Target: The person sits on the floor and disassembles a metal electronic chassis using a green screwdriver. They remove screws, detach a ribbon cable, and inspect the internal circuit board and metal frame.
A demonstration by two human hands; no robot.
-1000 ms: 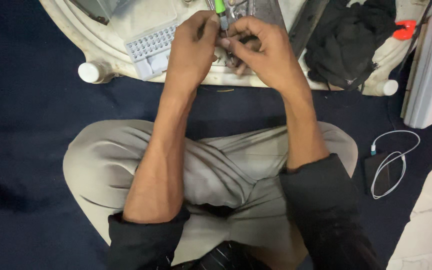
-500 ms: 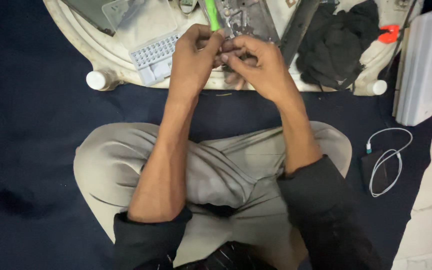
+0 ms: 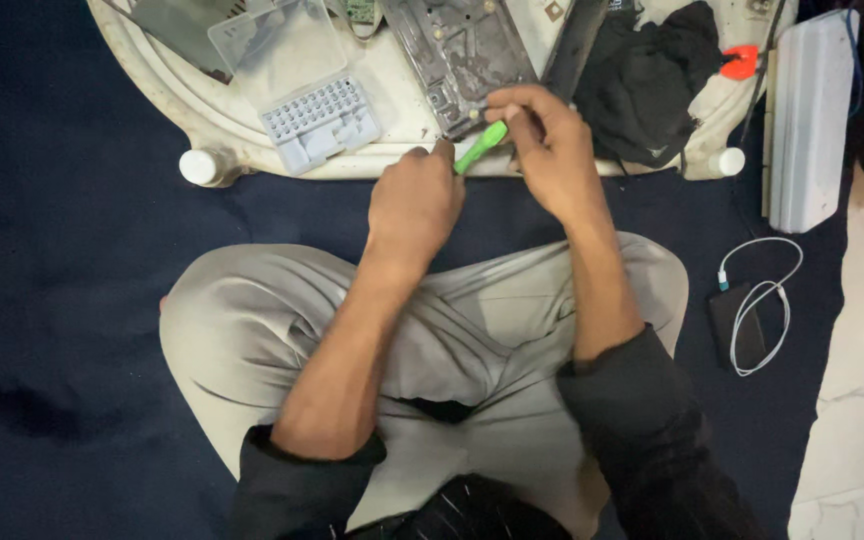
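A green-handled screwdriver [image 3: 480, 147] lies between my two hands at the near edge of a low white table [image 3: 282, 165]. My left hand [image 3: 414, 203] curls around its lower end. My right hand [image 3: 550, 146] pinches its upper end with the fingertips. Just beyond the tool rests a grey metal chassis plate [image 3: 457, 55], stripped and dusty. My crossed legs in beige trousers [image 3: 252, 320] fill the lower half of the view.
A clear bit case with grey bit holder [image 3: 320, 120] lies open at the left of the table. A black cloth [image 3: 642, 80], a red tool [image 3: 740, 62], a white box [image 3: 807, 120], a dark phone [image 3: 732, 318] with white cable [image 3: 767, 300] sit at the right.
My hands have drawn back from the metal plate toward the table edge, and the green screwdriver now lies tilted between them instead of standing over the plate. The view has shifted downward.
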